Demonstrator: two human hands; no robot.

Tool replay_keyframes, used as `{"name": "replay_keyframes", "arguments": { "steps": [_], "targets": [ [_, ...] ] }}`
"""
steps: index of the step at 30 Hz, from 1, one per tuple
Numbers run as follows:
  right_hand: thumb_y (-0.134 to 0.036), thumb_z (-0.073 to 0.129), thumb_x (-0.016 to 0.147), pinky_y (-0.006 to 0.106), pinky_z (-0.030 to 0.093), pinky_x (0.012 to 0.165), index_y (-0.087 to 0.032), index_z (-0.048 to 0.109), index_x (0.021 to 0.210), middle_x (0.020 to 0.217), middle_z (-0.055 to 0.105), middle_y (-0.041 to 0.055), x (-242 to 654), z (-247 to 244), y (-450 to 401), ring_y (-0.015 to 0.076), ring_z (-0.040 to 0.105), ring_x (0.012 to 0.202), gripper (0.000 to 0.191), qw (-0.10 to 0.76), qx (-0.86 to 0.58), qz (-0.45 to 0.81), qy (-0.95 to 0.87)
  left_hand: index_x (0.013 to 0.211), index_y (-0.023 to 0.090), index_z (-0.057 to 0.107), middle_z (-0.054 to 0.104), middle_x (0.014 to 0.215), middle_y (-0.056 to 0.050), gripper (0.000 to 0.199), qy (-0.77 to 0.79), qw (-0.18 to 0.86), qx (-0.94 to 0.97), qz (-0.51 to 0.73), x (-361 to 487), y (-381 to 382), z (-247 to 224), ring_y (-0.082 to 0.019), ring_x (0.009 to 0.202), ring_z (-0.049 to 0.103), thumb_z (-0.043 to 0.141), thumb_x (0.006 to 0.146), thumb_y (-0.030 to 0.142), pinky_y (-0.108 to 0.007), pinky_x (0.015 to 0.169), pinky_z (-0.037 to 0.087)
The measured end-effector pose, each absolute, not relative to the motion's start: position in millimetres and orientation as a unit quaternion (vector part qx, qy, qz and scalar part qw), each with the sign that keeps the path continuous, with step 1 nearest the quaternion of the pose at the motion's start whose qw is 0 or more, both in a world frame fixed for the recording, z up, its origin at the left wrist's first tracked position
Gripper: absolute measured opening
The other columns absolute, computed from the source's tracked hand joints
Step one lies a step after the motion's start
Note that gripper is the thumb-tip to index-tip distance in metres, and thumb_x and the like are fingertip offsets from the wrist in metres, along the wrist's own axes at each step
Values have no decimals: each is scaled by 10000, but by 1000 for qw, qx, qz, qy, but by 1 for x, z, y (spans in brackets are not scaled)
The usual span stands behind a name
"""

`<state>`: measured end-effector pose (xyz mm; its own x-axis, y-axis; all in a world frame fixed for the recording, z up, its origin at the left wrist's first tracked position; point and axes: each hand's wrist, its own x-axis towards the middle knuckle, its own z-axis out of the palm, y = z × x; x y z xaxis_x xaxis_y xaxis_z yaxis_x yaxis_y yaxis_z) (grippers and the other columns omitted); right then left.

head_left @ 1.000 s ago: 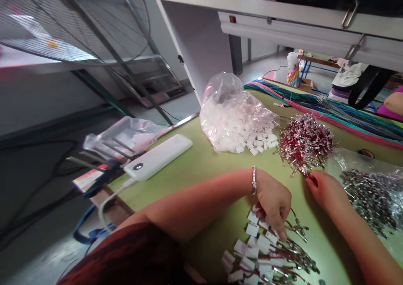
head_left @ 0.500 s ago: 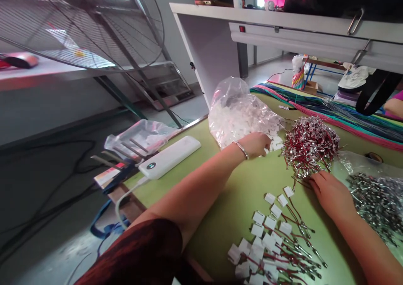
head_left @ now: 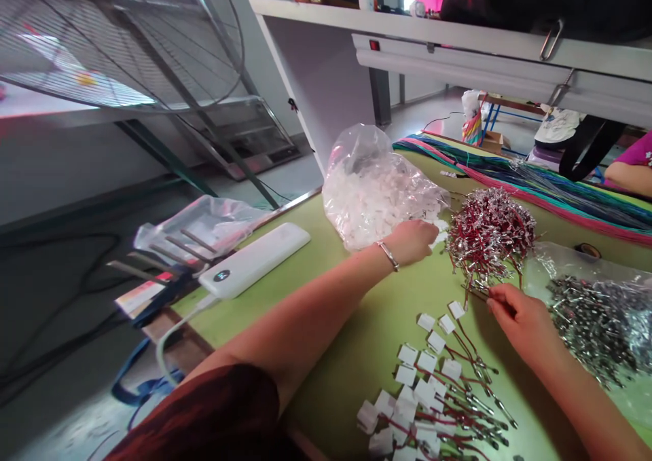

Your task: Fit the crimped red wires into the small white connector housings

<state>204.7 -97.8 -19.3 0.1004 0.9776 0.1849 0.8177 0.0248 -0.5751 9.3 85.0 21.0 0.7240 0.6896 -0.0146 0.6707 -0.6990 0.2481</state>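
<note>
My left hand (head_left: 415, 239), with a bracelet at its wrist, is closed beside the open mouth of a clear plastic bag (head_left: 356, 206) full of small white connector housings. White housings (head_left: 441, 229) lie at its fingertips; whether one is between them is hidden. My right hand (head_left: 517, 315) pinches a short red wire (head_left: 477, 291) with metal ends, at the near edge of a heap of red wires with crimped terminals (head_left: 492, 233). Nearer to me lie several red wires with white connectors (head_left: 428, 361) on one end, their bare metal ends pointing right.
A clear bag of dark metal terminals (head_left: 591, 318) lies at the right. Long coloured wires (head_left: 509, 169) run along the table's far side. On the left are a white power bank (head_left: 259, 261) with a cable and a plastic bag (head_left: 198, 223). A fan (head_left: 153, 47) stands beyond.
My right hand has drawn slightly back from the red heap, a wire now showing between its fingertips. My left hand stays at the bag's mouth, its fingers more closed. The view has shifted slightly.
</note>
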Motion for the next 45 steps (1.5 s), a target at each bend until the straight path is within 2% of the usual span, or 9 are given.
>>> {"name": "replay_keyframes", "arguments": {
  "steps": [3,6,11,19,24,29,32,39,45],
  "targets": [
    [-387,511,844,286,460,578,-217,674,909,710,679,19,203,-16,-100,172,594,610,244,342,-690,187,-610,864,147,644,655,743,-33,93,341,315,880,96,16,75,27,-143,693,597,587,798,177,-256,640,435],
    [-426,525,823,265,433,544,-205,660,774,647,634,6,203,-10,-102,158,554,575,263,392,-698,190,-568,948,138,644,624,624,4,144,289,580,756,92,27,59,22,-80,525,551,561,851,204,-220,556,429],
    [-428,516,824,256,412,541,-201,612,735,611,591,-1,202,-8,-103,150,521,558,262,398,-706,208,-548,916,127,675,627,584,6,115,254,748,600,125,41,42,-1,-58,519,564,624,816,150,-184,517,399],
    [-413,466,875,252,411,602,-205,604,828,693,592,5,202,-6,-103,157,520,645,254,388,-700,174,-574,850,108,652,635,578,-1,113,278,775,555,117,44,37,-4,-66,494,568,678,747,148,-186,488,365],
    [-431,493,867,246,398,553,-202,601,762,604,547,-11,199,-9,-102,144,495,578,274,402,-676,209,-581,737,128,569,661,660,-24,76,307,766,541,166,46,32,2,-76,541,569,640,757,148,-194,484,326],
    [-394,536,840,239,405,518,-196,625,758,593,577,-14,196,-13,-103,140,522,547,232,415,-695,210,-548,933,132,658,683,708,-29,147,321,756,532,207,47,32,6,-53,505,417,616,793,151,-203,473,249],
    [-352,529,851,231,390,514,-200,625,737,582,570,-24,195,-12,-104,126,504,528,213,399,-690,137,-589,888,124,686,687,736,-36,109,310,774,515,197,47,30,7,-40,465,343,613,807,139,-208,447,222],
    [-278,512,895,225,422,588,-196,647,830,696,660,-6,194,-13,-106,122,578,600,171,360,-650,24,-669,784,114,580,665,701,-41,88,294,821,458,172,49,24,7,-67,508,585,549,845,60,-182,472,368],
    [-264,490,905,229,418,599,-185,649,870,732,685,9,195,-15,-106,131,609,626,181,321,-640,-21,-698,984,116,611,653,626,-23,126,291,825,462,147,48,21,5,-92,527,628,545,878,97,-196,531,452]
  ]
}}
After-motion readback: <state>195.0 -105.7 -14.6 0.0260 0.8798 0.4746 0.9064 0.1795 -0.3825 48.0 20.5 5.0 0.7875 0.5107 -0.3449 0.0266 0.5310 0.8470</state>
